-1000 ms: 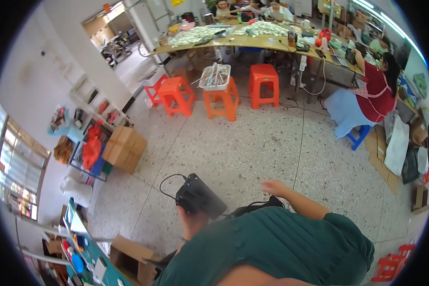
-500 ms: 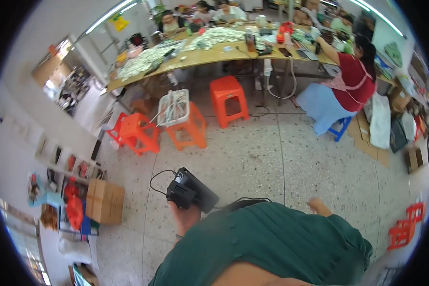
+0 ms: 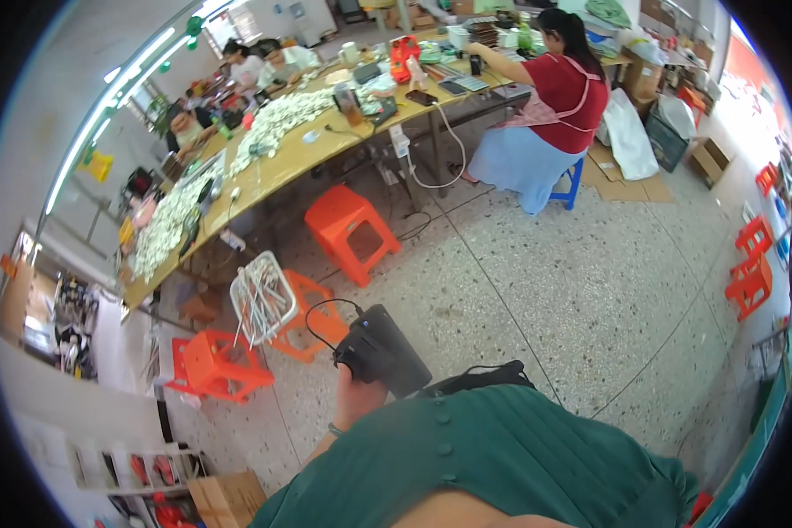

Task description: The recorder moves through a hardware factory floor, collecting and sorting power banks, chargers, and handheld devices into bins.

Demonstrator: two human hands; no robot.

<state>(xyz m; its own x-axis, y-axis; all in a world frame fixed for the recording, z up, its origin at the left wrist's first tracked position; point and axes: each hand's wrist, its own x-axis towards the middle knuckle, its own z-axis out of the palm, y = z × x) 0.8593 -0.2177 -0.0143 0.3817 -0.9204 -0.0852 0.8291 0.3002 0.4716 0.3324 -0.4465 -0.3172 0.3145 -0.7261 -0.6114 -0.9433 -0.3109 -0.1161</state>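
Observation:
My left hand (image 3: pixel 359 398) is closed around a black box-shaped device (image 3: pixel 394 350), held out in front of my waist. The device seems to be a flat slab with a smaller black block against it, and a thin black cable (image 3: pixel 312 315) loops out from its top. What it is exactly I cannot make out. Beside it, a dark strap or pouch (image 3: pixel 492 377) sits against my green shirt (image 3: pixel 501 440). My right hand is out of the picture.
Ahead are an orange stool (image 3: pixel 350 231) and another under a white basket (image 3: pixel 266 299) of thin sticks, with more stools at left. A long table (image 3: pixel 277 180) bears heaps of pale pieces. A person in red (image 3: pixel 567 101) sits at its right end. Cardboard boxes (image 3: pixel 711 161) stand farther right.
My view has swung to the right, and the table and stools have come nearer. My right hand has gone out of view. My left hand still holds the black device.

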